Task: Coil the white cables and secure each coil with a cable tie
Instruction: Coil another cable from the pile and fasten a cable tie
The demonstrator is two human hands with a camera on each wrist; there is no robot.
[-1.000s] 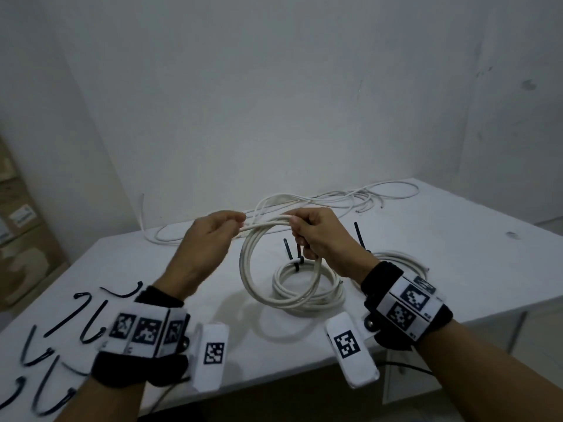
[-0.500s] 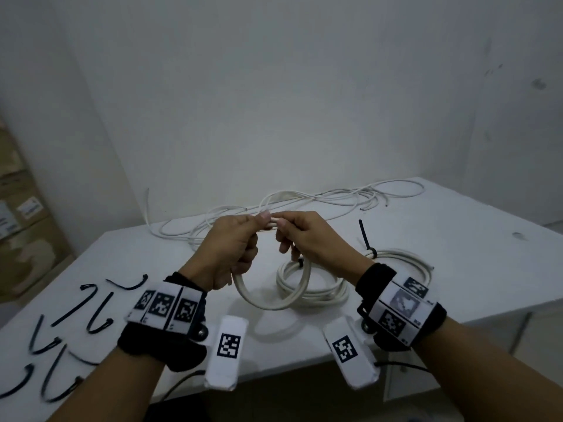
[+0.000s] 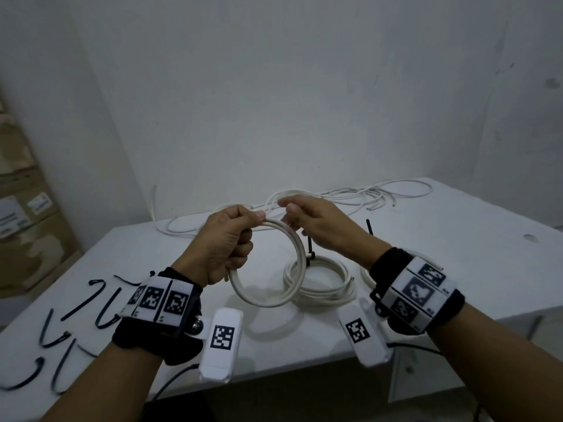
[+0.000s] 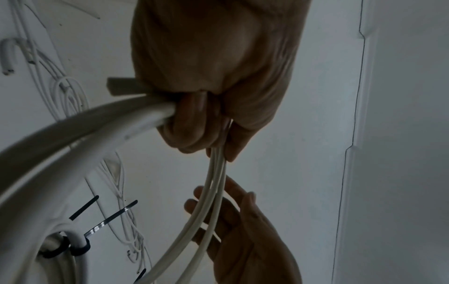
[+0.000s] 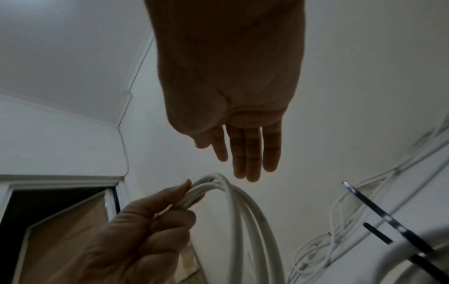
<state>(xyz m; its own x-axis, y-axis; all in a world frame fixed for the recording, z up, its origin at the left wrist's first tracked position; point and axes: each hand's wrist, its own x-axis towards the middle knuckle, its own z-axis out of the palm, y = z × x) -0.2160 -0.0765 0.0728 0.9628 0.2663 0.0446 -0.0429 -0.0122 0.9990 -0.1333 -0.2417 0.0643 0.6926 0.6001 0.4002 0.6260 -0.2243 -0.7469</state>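
My left hand (image 3: 240, 229) grips a small ring of coiled white cable (image 3: 259, 303) at its top and holds it above the white table (image 3: 457, 254). In the left wrist view its fingers (image 4: 194, 123) curl round the strands (image 4: 136, 119). Just to the right of the ring's top, my right hand (image 3: 301, 214) holds nothing. Its fingers (image 5: 245, 153) are straight and hover just past the strands (image 5: 218, 184). A coil (image 3: 329, 287) bound with a black cable tie (image 3: 310, 254) lies on the table behind the ring. Several loose black ties (image 3: 61, 330) lie at the front left.
Loose white cables (image 3: 365, 196) sprawl along the table's back edge by the wall. Another coil (image 3: 364, 272) is partly hidden behind my right wrist. Cardboard boxes (image 3: 24, 239) stand on the left past the table. The table's front edge runs under my wrists.
The hands came together at the top of the ring. My right hand has let go and straightened its fingers, so the left hand alone holds the coil.
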